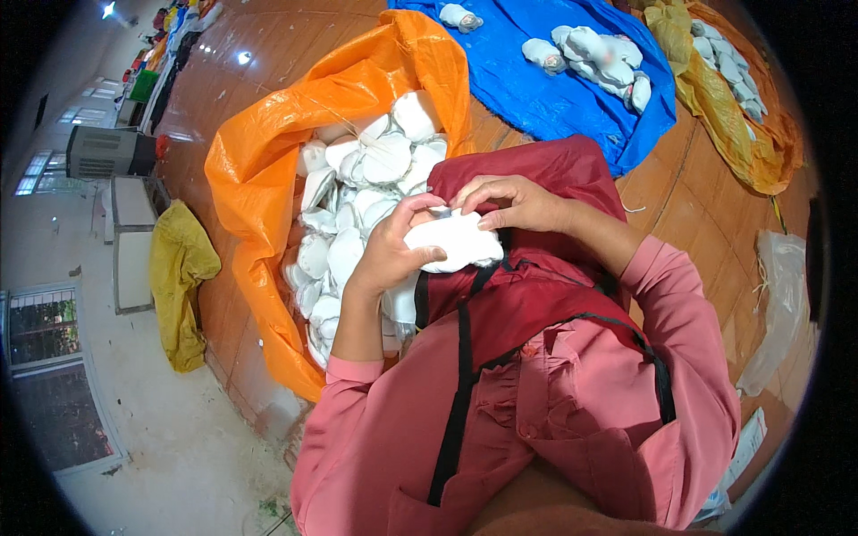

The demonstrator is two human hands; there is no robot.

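Note:
A white, soft-looking padded fabric piece [458, 243] is held up over my lap. My left hand [396, 243] grips its left side, with the thumb across the front and the fingers behind the upper edge. Along the top edge, my right hand [517, 204] pinches the piece between thumb and bent fingers. Something small and dark shows between the fingertips, too small to make out. Just to the left, an orange sack [255, 192] lies with its mouth rolled wide, full of similar white pieces [344, 255]. A dark red apron [545, 286] covers my lap under the hands.
Ahead, a blue sheet [500, 76] bears several white stuffed pieces [594, 58]. A yellow-and-orange sack [715, 134] with more pieces lies at the far right. A yellow sack [183, 286] rests by the left wall, and a clear plastic bag [776, 308] lies on the tiled floor at right.

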